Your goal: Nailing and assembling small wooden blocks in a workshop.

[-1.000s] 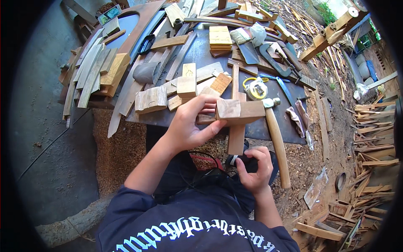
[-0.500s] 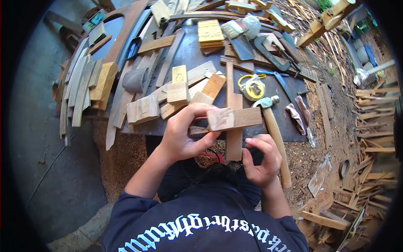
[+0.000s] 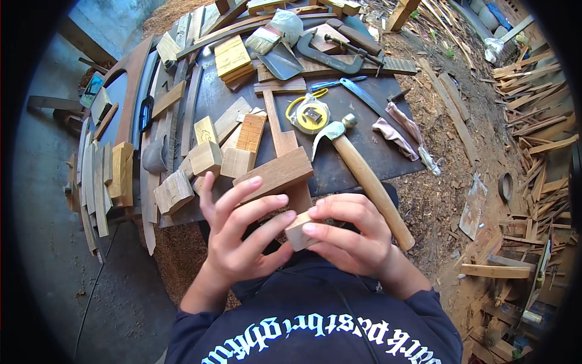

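My right hand [image 3: 354, 233] pinches a small pale wooden block [image 3: 297, 235] between thumb and fingers, close to my body. Beside it, my left hand [image 3: 239, 233] has its fingers spread; its fingertips come near the block, and I cannot tell whether they touch it. Just beyond the left fingers a brown wooden block [image 3: 276, 174] lies across a narrow stepped wooden piece [image 3: 285, 142] at the table's near edge. A claw hammer [image 3: 370, 176] rests to the right, its handle reaching past the edge near my right hand.
A yellow tape measure [image 3: 311, 115], a C-clamp [image 3: 330, 57], a brush [image 3: 264, 41] and yellow blocks [image 3: 232, 57] lie on the dark table [image 3: 364, 136]. Several wood offcuts [image 3: 176, 191] crowd its left side. Scrap wood [image 3: 521, 242] is heaped on the ground at right.
The pale block has passed from my left hand to my right and come nearer my body. My left fingers have spread. The whole view has shifted, so the table sits further left.
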`<action>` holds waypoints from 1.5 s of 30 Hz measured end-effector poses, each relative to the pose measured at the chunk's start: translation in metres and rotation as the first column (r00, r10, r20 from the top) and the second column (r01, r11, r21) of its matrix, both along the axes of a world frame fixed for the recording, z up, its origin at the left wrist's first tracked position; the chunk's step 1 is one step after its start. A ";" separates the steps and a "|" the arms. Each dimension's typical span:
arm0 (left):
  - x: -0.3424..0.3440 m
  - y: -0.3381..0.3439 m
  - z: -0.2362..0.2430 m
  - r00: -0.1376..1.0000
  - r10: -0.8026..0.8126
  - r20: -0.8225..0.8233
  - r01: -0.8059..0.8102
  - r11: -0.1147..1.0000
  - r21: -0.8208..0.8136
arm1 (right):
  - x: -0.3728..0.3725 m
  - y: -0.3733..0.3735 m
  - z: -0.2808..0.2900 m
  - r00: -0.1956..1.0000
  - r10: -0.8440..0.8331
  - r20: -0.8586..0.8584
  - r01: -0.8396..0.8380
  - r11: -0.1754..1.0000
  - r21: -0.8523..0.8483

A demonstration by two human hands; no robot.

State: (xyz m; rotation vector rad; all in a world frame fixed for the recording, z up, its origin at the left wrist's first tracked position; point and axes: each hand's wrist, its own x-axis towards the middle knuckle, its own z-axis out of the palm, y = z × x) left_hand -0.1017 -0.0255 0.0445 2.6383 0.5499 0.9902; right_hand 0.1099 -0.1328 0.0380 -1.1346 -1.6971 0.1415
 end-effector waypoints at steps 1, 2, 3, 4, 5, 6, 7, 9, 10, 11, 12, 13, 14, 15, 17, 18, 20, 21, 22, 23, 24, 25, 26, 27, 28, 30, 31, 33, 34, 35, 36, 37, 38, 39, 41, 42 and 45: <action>0.001 0.000 -0.003 0.999 -0.004 -0.039 0.004 1.000 0.003 | 0.004 -0.003 -0.004 1.000 0.006 0.011 -0.005 0.999 -0.051; 0.002 0.001 -0.006 0.999 0.004 -0.043 -0.004 1.000 0.007 | 0.009 -0.004 -0.008 1.000 0.014 0.021 -0.012 0.995 -0.101; 0.003 0.002 -0.008 0.998 0.046 -0.037 -0.045 0.999 0.024 | 0.013 -0.004 -0.009 1.000 -0.013 0.022 0.016 0.994 -0.112; 0.002 0.003 -0.011 0.996 0.089 -0.029 -0.088 0.995 0.041 | 0.018 -0.006 -0.012 0.996 -0.075 0.055 0.082 0.986 -0.146; -0.003 0.005 -0.013 0.988 0.150 -0.028 -0.148 0.986 0.070 | 0.022 -0.006 -0.015 0.985 -0.160 0.067 0.170 0.967 -0.191; -0.007 0.008 -0.012 0.981 0.193 -0.013 -0.191 0.978 0.089 | 0.026 -0.006 -0.017 0.967 -0.241 0.083 0.254 0.938 -0.235; -0.011 0.013 -0.014 0.979 0.203 0.008 -0.203 0.976 0.077 | 0.031 -0.004 -0.022 0.958 -0.262 0.114 0.284 0.919 -0.273; -0.012 0.022 -0.013 0.977 0.212 0.023 -0.211 0.977 -0.040 | 0.039 -0.002 -0.035 0.931 -0.310 0.191 0.358 0.872 -0.332; -0.009 0.023 -0.014 0.972 0.224 0.077 -0.207 0.961 -0.184 | 0.038 0.000 -0.039 0.935 -0.303 0.187 0.350 0.876 -0.331; -0.010 0.022 -0.016 0.967 0.248 0.064 -0.221 0.934 -0.282 | 0.037 0.001 -0.042 0.929 -0.283 0.236 0.350 0.880 -0.321; -0.011 0.022 -0.019 0.962 0.269 0.051 -0.231 0.897 -0.377 | 0.036 0.002 -0.044 0.921 -0.266 0.286 0.351 0.884 -0.310; -0.014 0.023 -0.023 0.961 0.271 0.049 -0.234 0.897 -0.375 | 0.032 0.004 -0.042 0.911 -0.269 0.314 0.368 0.872 -0.322; -0.019 0.024 -0.025 0.971 0.239 0.019 -0.197 0.842 -0.502 | 0.030 0.006 -0.042 0.913 -0.266 0.310 0.364 0.874 -0.321; -0.022 0.024 -0.025 0.980 0.201 -0.004 -0.160 0.768 -0.620 | 0.028 0.009 -0.043 0.896 -0.263 0.357 0.382 0.867 -0.319; -0.020 0.029 -0.020 0.986 0.167 0.007 -0.137 0.836 -0.532 | 0.027 0.012 -0.046 0.876 -0.262 0.404 0.403 0.859 -0.315; -0.017 0.031 -0.017 0.991 0.129 0.017 -0.109 0.892 -0.440 | 0.026 0.012 -0.048 0.872 -0.266 0.412 0.410 0.856 -0.314; -0.013 0.034 -0.009 0.993 0.116 0.007 -0.103 0.906 -0.411 | 0.025 0.012 -0.049 0.866 -0.273 0.420 0.420 0.851 -0.314; -0.011 0.035 -0.005 0.995 0.104 -0.005 -0.098 0.918 -0.384 | 0.025 0.012 -0.049 0.860 -0.279 0.427 0.429 0.848 -0.311; -0.009 0.035 -0.002 0.995 0.100 -0.004 -0.093 0.918 -0.385 | 0.025 0.011 -0.049 0.854 -0.285 0.435 0.439 0.844 -0.309; -0.007 0.036 0.002 0.995 0.103 0.006 -0.094 0.929 -0.358 | 0.023 0.011 -0.047 0.855 -0.284 0.433 0.437 0.845 -0.308; -0.005 0.037 0.007 0.994 0.106 0.016 -0.095 0.939 -0.332 | 0.020 0.009 -0.044 0.860 -0.291 0.420 0.436 0.845 -0.308; -0.002 0.041 0.015 0.996 0.079 0.050 -0.060 0.950 -0.306 | 0.020 0.008 -0.042 0.864 -0.297 0.406 0.436 0.846 -0.309; 0.002 0.046 0.020 0.996 0.079 0.051 -0.059 0.950 -0.308 | 0.020 0.006 -0.044 0.864 -0.297 0.408 0.436 0.845 -0.309; 0.006 0.050 0.024 0.991 0.120 0.059 -0.093 0.935 -0.342 | 0.021 0.004 -0.047 0.876 -0.304 0.375 0.426 0.852 -0.303; 0.013 0.057 0.026 0.985 0.161 0.064 -0.125 0.918 -0.375 | 0.022 0.001 -0.050 0.887 -0.312 0.341 0.417 0.859 -0.297; 0.047 0.084 0.027 0.950 0.159 0.270 -0.013 0.881 -0.473 | 0.022 -0.003 -0.054 0.878 -0.309 0.366 0.427 0.851 -0.305; 0.063 0.110 0.024 0.955 0.136 0.264 0.045 0.812 -0.582 | 0.021 -0.004 -0.054 0.869 -0.307 0.389 0.436 0.846 -0.307; 0.090 0.155 0.024 0.966 0.128 0.226 0.088 0.659 -0.747 | 0.015 -0.005 -0.054 0.880 -0.280 0.383 0.413 0.850 -0.328; 0.105 0.171 0.025 0.972 0.132 0.193 0.082 0.581 -0.810 | 0.012 -0.006 -0.055 0.887 -0.261 0.381 0.400 0.846 -0.352; 0.118 0.185 0.021 0.979 0.171 0.110 0.002 0.532 -0.847 | 0.009 -0.007 -0.055 0.888 -0.256 0.381 0.398 0.843 -0.361; 0.130 0.199 0.014 0.979 0.201 0.024 -0.077 0.479 -0.874 | 0.007 -0.007 -0.055 0.888 -0.259 0.381 0.399 0.845 -0.356; 0.137 0.218 0.002 0.980 0.199 0.025 -0.076 0.482 -0.873 | 0.005 -0.008 -0.057 0.895 -0.253 0.366 0.387 0.850 -0.358; 0.143 0.237 -0.014 0.975 0.219 -0.029 -0.126 0.444 -0.887 | 0.003 -0.009 -0.058 0.903 -0.248 0.350 0.375 0.852 -0.364; 0.150 0.239 -0.017 0.972 0.222 -0.083 -0.169 0.403 -0.899 | 0.003 -0.011 -0.059 0.904 -0.257 0.343 0.382 0.846 -0.372; 0.148 0.246 -0.022 0.973 0.220 -0.064 -0.140 0.352 -0.925 | 0.003 -0.014 -0.063 0.901 -0.265 0.344 0.390 0.842 -0.373; 0.145 0.251 -0.025 0.969 0.243 -0.050 -0.137 0.356 -0.924 | 0.004 -0.015 -0.065 0.905 -0.259 0.337 0.380 0.849 -0.367; 0.140 0.256 -0.038 0.944 0.327 0.045 -0.094 0.399 -0.912 | 0.008 -0.017 -0.068 0.908 -0.246 0.340 0.370 0.852 -0.371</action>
